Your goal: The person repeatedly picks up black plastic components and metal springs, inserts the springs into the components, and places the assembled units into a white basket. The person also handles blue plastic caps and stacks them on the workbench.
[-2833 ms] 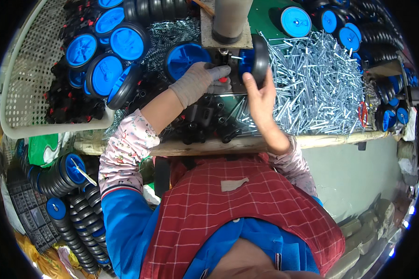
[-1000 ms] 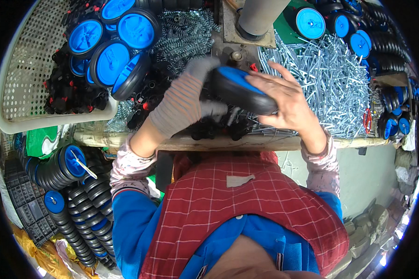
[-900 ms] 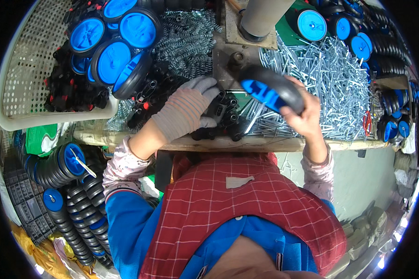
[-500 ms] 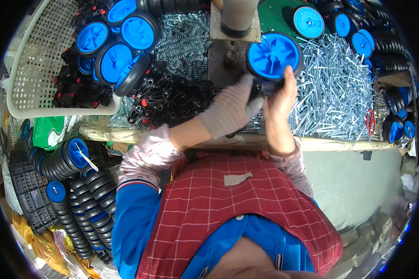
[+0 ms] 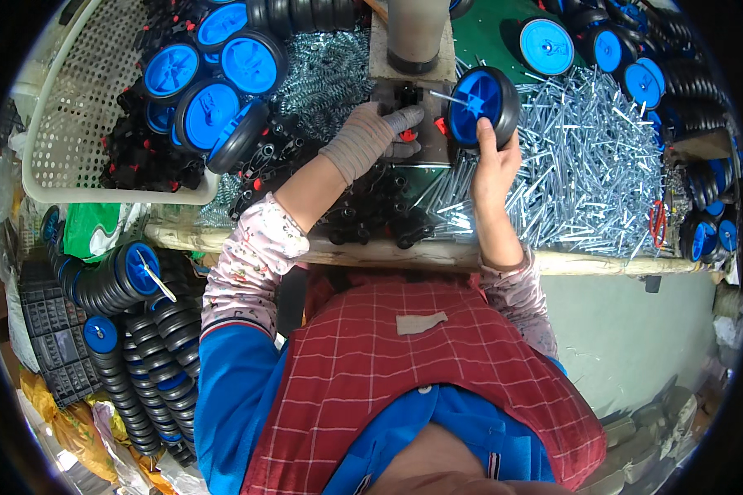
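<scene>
My right hand [image 5: 495, 169] is bare and grips a wheel [image 5: 479, 103] by its rim, thumb on the blue hub. The wheel has a black tyre and is tilted to the left. A thin metal pin [image 5: 446, 97] sticks out of its hub. My left hand [image 5: 362, 142], in a grey striped glove, is at the metal plate under a press column [image 5: 413, 37]. Its fingers close around a small black plastic part with a red piece [image 5: 409, 135]; the fingers hide most of it. Another red piece [image 5: 440, 125] shows between the hands.
A large pile of metal pins [image 5: 578, 165] lies on the right, springs [image 5: 322, 78] on the left. Black plastic parts [image 5: 371, 206] lie near the wooden table edge [image 5: 437, 254]. A white perforated basket [image 5: 58, 124] with wheels stands at far left. More wheels [image 5: 546, 47] are at the back right.
My hands have moved apart. The left has gone up and left to the press plate; the wheel in my right hand has turned from facing up to tilted, showing its pin.
</scene>
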Motion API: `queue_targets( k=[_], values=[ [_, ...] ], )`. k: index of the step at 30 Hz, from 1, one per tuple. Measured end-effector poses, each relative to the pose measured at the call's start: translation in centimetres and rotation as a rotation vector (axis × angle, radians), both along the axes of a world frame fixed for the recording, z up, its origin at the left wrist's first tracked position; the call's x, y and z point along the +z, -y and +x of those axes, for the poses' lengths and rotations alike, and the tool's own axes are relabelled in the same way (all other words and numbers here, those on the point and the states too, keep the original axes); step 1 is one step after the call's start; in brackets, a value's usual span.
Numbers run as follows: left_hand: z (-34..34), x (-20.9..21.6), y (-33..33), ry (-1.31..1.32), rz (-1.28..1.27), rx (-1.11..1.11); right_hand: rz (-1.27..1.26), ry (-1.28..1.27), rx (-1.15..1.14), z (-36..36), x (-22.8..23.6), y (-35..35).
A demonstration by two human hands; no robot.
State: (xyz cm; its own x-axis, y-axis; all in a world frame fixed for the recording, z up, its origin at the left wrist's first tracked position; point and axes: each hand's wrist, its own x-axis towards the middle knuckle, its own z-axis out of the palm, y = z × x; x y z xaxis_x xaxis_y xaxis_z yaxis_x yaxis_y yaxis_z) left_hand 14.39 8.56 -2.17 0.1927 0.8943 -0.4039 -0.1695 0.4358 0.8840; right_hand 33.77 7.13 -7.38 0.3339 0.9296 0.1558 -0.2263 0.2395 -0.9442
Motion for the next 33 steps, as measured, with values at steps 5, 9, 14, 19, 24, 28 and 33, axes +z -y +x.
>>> queue_targets(
  k=[5, 9, 14, 19, 24, 28, 33],
  values=[
    [0.0, 0.4, 0.2, -0.076, 0.062, -0.027, 0.043, 0.169, 0.074, -1.6, 0.9, 0.8],
    [-0.3, 0.4, 0.1, -0.153, 0.104, -0.093, 0.092, 0.339, 0.15, -3.8, 1.5, 1.3],
    [-2.9, 3.0, 5.2, -0.317, 0.425, -0.084, 0.199, 0.728, 0.134, -1.9, 3.0, 0.0],
    [-10.6, 5.4, 9.2, -1.287, 1.002, 0.195, -0.268, 1.085, 0.343, 7.3, 6.4, -7.4],
    [-17.2, 2.8, 9.6, -1.763, 0.897, 0.196, 0.059, -0.109, 0.367, 17.3, 6.9, -16.2],
    [-18.5, 1.7, 8.3, -1.841, 0.816, 0.183, -0.204, 1.063, 0.228, 16.6, 3.4, -15.7],
    [-13.9, 4.9, 8.2, -1.668, 1.015, 0.354, -0.241, 1.771, -0.029, 15.0, -0.6, -12.7]
  ],
)
